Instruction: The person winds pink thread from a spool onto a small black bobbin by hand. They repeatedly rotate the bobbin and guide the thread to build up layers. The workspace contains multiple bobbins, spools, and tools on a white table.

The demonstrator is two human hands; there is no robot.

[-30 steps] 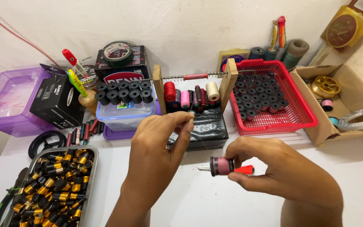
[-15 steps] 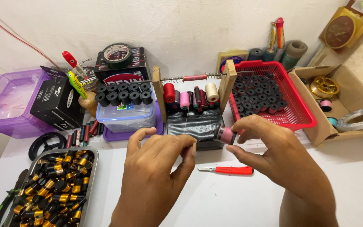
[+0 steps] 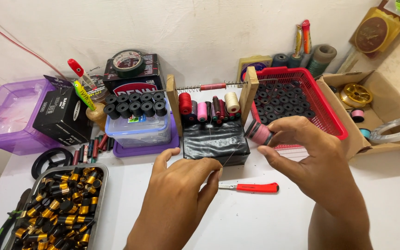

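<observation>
White table point(image 3: 200, 222), cluttered. Right hand point(image 3: 309, 162) pinching pink spool point(image 3: 259, 132) by rims; light, rigid. Left hand point(image 3: 181, 194) pinching thread point(image 3: 228, 159), probably; fine, slippery.

R hand point(image 3: 309, 155) pinching pink spool point(image 3: 259, 133) by red basket point(image 3: 322, 109), L hand point(image 3: 179, 196) pinching thin thread point(image 3: 228, 159) running to spool, red-handled knife point(image 3: 251, 187) on white table point(image 3: 265, 217) btwn hands, metal tray point(image 3: 99, 196) of black-gold bobbins at left

The spool point(image 3: 259, 133) is pink with black ends; the basket point(image 3: 320, 115) is red, the knife handle point(image 3: 257, 187) red, the tub point(image 3: 5, 115) translucent purple, the bench point(image 3: 385, 194) white.
</observation>
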